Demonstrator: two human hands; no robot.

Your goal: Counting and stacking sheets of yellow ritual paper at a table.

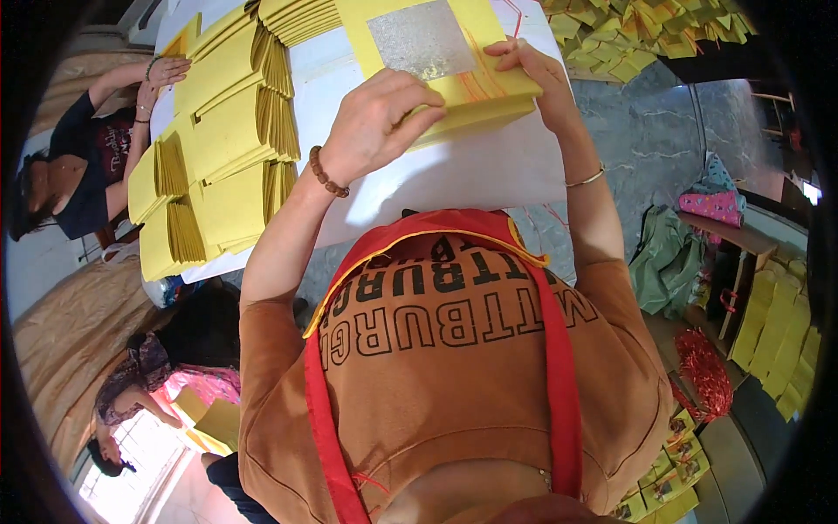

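Note:
In front of me, a thick stack of yellow paper (476, 111) lies at the near edge of the white table (384, 192). Its top sheet carries a silver square (419, 39), and thin orange-red strings (482, 74) run over its right part. My left hand (384, 118) is closed at the near left edge of the stack, fingers curled and thumb along the side. Around the right edge my right hand (537, 79) is bent, its fingertips on top by the strings. The undersides of both grips are hidden.
Folded yellow paper bundles (231, 131) fill the table's left side. More yellow papers (646, 35) are heaped at far right. A person (96, 157) rests their hands at the table's left edge; another (131, 393) handles yellow paper. Red shredded strings (705, 371) lie at right.

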